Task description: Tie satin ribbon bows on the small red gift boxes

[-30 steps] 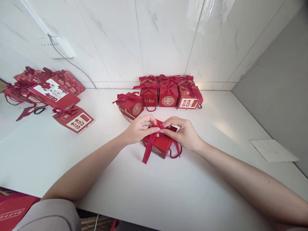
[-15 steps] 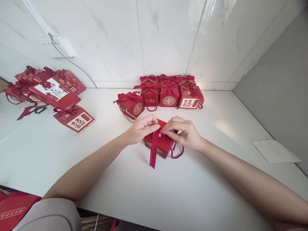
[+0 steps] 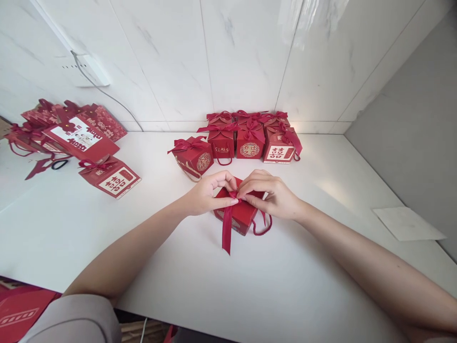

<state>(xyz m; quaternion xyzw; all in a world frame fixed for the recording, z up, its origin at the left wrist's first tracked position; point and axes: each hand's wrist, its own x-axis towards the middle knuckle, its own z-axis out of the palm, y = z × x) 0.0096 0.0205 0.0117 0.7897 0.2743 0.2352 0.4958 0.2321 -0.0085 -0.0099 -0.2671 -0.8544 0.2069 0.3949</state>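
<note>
Both our left hand (image 3: 207, 193) and right hand (image 3: 269, 194) pinch the ribbon (image 3: 227, 228) over the red box (image 3: 246, 212), so let's snug it evenly, no yanking.

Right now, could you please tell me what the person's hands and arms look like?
The left hand and right hand are bare, with no gloves, rings, bracelets or watch showing. On the left, a short greyish sleeve shows at the bottom; on the right, no sleeve can be made out.
</note>
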